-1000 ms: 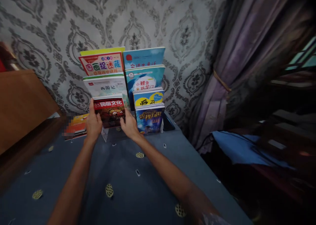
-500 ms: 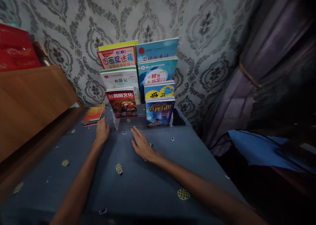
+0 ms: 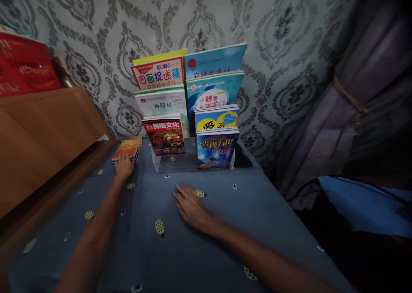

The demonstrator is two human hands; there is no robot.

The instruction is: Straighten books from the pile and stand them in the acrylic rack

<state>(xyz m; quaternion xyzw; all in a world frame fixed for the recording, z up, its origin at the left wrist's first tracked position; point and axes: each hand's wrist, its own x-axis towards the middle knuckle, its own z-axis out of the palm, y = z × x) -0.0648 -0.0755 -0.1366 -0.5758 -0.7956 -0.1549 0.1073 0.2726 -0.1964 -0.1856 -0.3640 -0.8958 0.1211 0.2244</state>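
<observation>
- Since half a second ago, the left hand [image 3: 124, 167] moved from beside the booklet pile [image 3: 128, 147] onto it; I cannot tell if it grips.
- The right hand [image 3: 193, 209] is released, fingers spread over the blue desk [image 3: 180, 263].
- A clear rack [image 3: 178, 164] with books [image 3: 162, 106] stands at the far edge, a wooden cabinet [image 3: 48, 138] along the left.
- The pile lies near the far left corner, orange on top.

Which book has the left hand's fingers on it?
The orange-covered book on top of the low pile, under the left hand. It lies flat, while the other covers we can see stand up in the clear rack.
</observation>
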